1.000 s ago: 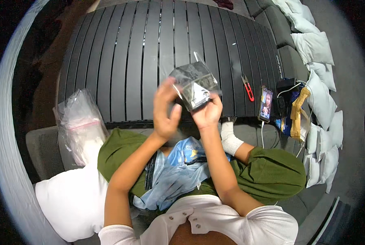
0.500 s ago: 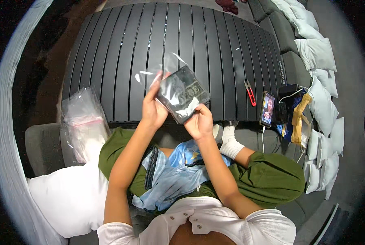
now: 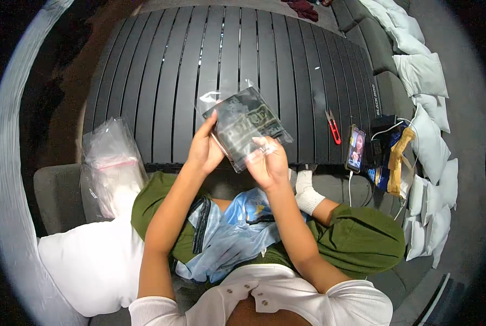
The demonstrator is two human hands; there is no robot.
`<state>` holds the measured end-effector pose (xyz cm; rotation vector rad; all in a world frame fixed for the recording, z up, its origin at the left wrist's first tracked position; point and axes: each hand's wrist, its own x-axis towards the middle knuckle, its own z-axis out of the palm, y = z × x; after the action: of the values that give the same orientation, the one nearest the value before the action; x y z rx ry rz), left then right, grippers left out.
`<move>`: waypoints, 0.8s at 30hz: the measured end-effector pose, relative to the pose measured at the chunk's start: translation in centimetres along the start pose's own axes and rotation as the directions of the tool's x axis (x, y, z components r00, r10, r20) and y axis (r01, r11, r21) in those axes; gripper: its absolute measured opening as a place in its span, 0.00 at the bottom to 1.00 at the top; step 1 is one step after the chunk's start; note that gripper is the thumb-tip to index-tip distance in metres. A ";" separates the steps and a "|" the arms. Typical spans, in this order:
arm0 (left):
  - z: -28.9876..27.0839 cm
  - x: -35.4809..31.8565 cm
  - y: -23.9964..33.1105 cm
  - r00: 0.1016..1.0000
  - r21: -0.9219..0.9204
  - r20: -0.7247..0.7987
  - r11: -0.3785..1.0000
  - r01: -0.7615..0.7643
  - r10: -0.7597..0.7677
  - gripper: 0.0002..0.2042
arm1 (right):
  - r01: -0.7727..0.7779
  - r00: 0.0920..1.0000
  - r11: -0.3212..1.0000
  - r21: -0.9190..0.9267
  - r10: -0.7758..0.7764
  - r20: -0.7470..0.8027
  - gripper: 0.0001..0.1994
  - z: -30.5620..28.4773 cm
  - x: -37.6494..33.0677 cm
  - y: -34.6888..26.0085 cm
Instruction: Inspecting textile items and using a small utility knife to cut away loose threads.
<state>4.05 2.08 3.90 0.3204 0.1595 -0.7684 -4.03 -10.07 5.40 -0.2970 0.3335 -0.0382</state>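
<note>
A flat, dark rectangular item with pale printing (image 3: 243,117) sits inside a clear plastic bag (image 3: 282,134), held up tilted over the near edge of the black slatted table (image 3: 161,81). My left hand (image 3: 205,148) grips its left side, thumb on top and the other fingers mostly hidden underneath. At the lower right corner, my right hand (image 3: 270,164) pinches the plastic, fingers over the front face. Loose film sticks up past the far edge of the item.
Red-handled thread snips (image 3: 334,127) lie on the table's right part. Beside them a phone (image 3: 355,148) leans upright with a white cable. A stack of clear plastic bags (image 3: 112,163) rests at left near a white pillow (image 3: 88,266). Blue patterned cloth (image 3: 237,233) covers my lap.
The bagged item has shifted slightly right and turned flatter, showing more of its printed face. My right hand has moved a little right, its fingers now further over the plastic.
</note>
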 end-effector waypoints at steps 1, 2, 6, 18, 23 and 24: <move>-0.1 0.0 0.0 0.997 -0.001 -0.036 0.998 0.061 -0.061 0.15 | -0.006 1.000 0.999 0.038 0.007 -0.008 0.10 0.1 0.2 0.4; -0.1 -0.1 -0.1 0.998 0.001 -0.037 0.998 0.058 -0.058 0.15 | 0.025 0.998 1.000 0.010 -0.025 -0.060 0.10 0.3 0.3 0.8; -0.2 -0.6 -0.8 0.997 0.029 -0.053 0.998 0.054 -0.052 0.11 | 0.078 0.996 0.996 0.039 -0.077 -0.038 0.11 0.5 0.9 0.9; 0.3 -1.2 -1.5 0.998 -0.018 -0.044 0.998 -0.052 0.052 0.13 | 0.075 0.997 0.987 0.143 -0.073 -0.026 0.13 0.6 1.4 1.8; -0.3 -0.8 -1.0 0.998 0.025 -0.059 1.000 -0.010 0.012 0.12 | 0.103 0.994 0.994 0.023 -0.103 0.025 0.12 0.1 1.0 1.5; -0.4 -0.7 -0.7 0.998 0.024 -0.060 1.000 -0.015 0.017 0.12 | 0.110 0.992 0.994 -0.018 -0.111 -0.051 0.12 -0.1 0.5 1.4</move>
<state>3.05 2.17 3.53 0.3671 0.2047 -0.7455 -3.64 -8.83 4.70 -0.3295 0.3687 -0.1529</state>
